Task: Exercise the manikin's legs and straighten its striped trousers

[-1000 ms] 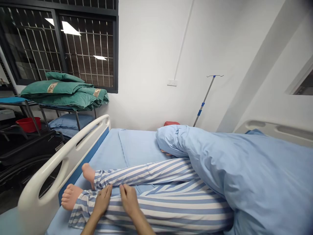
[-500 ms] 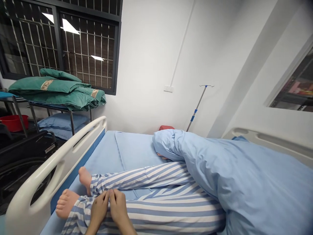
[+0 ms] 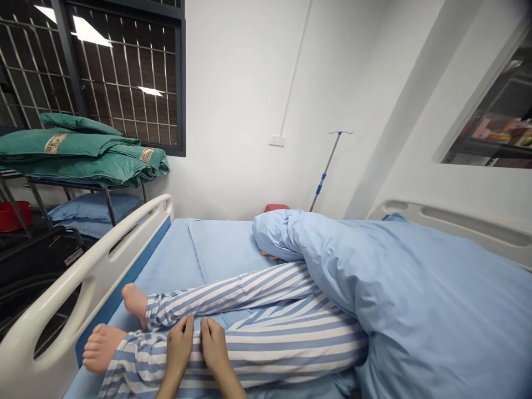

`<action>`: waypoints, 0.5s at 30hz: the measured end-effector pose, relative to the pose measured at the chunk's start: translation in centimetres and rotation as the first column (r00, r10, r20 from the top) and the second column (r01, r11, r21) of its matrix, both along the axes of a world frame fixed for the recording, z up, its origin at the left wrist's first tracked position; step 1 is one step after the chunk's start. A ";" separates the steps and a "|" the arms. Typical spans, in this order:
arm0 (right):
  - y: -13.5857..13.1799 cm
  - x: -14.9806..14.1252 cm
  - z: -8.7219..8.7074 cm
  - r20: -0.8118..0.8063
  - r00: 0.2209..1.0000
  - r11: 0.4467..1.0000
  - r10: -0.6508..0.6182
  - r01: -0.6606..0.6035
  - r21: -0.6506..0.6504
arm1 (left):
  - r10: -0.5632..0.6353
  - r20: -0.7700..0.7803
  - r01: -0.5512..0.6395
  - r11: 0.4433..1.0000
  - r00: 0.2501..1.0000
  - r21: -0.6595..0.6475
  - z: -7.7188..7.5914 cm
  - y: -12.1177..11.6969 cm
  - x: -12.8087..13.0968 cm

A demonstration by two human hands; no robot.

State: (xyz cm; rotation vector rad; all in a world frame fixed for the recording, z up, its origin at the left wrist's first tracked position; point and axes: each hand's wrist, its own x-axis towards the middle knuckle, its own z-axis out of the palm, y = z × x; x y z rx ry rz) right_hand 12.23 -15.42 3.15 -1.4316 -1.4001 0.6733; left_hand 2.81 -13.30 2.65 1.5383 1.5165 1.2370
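Observation:
Both of my hands are above the nearer leg of striped pyjama trousers (image 3: 291, 346), worn by a figure lying on the bed. My left hand (image 3: 179, 342) has its fingers curled and pressed together, with no object visible in it. Just right of it, a narrow gap away, my right hand (image 3: 214, 342) is closed in the same way and also shows nothing held. Whether either hand touches the cloth I cannot tell. Two bare feet (image 3: 103, 348) stick out at the left. A light blue quilt (image 3: 407, 288) is folded back over the figure's upper part.
A white bed end board (image 3: 95, 266) rises at the left, another headboard (image 3: 477, 224) at the right. Beyond the bed stands an IV pole (image 3: 324, 174). Green folded bedding (image 3: 95, 158) lies on a rack, with a black wheelchair (image 3: 37, 266) below.
My hands have moved apart from touching each other, leaving a small gap, both still closed. The view has shifted a little to the right.

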 end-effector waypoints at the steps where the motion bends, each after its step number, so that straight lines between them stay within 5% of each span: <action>1: 0.0 0.4 -0.1 -0.008 1.000 1.000 -0.005 0.005 -0.013 | -0.006 0.021 0.006 1.000 1.000 0.005 0.2 0.0 0.5; 15: -2.0 8.0 0.7 -0.144 0.987 0.997 -0.072 0.073 0.002 | -0.123 -0.012 0.123 0.992 0.992 -0.035 1.2 -0.1 8.8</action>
